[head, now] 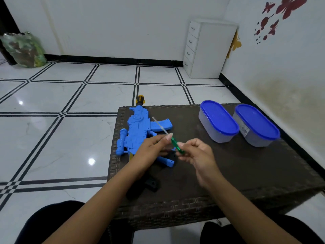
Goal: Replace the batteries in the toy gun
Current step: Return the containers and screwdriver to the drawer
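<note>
Toy gun (137,131) flat on the tabletop (228,164), just beyond and partly beneath the grip. Both hands, left (154,147) and right (197,154), pinch the green-handled screwdriver (175,145), tip raised. Advice: seat the tip squarely in the cover screw before turning.

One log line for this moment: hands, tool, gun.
hands: both hold screwdriver | toy gun: on table | containers: lidded
</note>
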Motion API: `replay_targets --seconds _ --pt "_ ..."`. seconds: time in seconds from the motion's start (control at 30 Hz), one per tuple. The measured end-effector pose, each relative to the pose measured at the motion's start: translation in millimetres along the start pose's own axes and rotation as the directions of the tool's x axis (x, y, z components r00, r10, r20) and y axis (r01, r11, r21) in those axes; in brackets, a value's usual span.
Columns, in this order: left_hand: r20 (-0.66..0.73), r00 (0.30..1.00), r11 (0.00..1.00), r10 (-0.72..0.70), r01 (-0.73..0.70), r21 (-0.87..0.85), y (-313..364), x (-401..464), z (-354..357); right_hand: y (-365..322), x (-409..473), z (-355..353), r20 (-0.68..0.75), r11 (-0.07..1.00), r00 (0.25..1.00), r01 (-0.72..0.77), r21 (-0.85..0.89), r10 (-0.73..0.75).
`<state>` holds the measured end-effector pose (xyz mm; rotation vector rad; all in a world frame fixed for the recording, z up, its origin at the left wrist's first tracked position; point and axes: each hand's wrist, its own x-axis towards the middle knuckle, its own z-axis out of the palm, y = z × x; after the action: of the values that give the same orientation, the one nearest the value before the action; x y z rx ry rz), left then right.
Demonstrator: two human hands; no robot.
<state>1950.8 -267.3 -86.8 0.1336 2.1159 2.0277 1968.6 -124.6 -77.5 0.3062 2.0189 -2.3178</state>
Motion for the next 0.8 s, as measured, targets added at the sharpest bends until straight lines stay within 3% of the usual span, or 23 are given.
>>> replay_targets --seconds 0.07,0.17,0.37,0.6,0.8 --pt "0.02 0.994 0.971 -0.11 0.112 -0.214 1.8 -1.2 8.0 7.0 -9.5 3.7 0.053 0.999 0.999 0.009 -0.042 -0.007" --pt "0.028 0.981 0.928 -0.192 0.191 -0.32 -1.0 -2.2 14.2 13.3 -23.1 5.8 0.113 0.995 0.993 0.044 -0.094 -0.033" --pt "0.055 0.959 0.816 -0.279 0.267 -0.512 9.7 -14.6 26.7 1.5 -40.3 -26.5 -0.088 0.96 0.994 0.04 -0.277 -0.067" --pt "0.02 0.95 0.867 -0.311 0.293 -0.402 34.0 7.2 55.6 -33.4 -5.3 -85.4 -0.343 0.905 0.926 -0.005 -0.425 -0.155" --pt "-0.097 0.92 0.881 -0.381 0.329 -0.34 21.1 101.6 81.5 -38.2 73.7 -120.1 -0.389 0.607 0.863 -0.127 -0.784 -0.323"
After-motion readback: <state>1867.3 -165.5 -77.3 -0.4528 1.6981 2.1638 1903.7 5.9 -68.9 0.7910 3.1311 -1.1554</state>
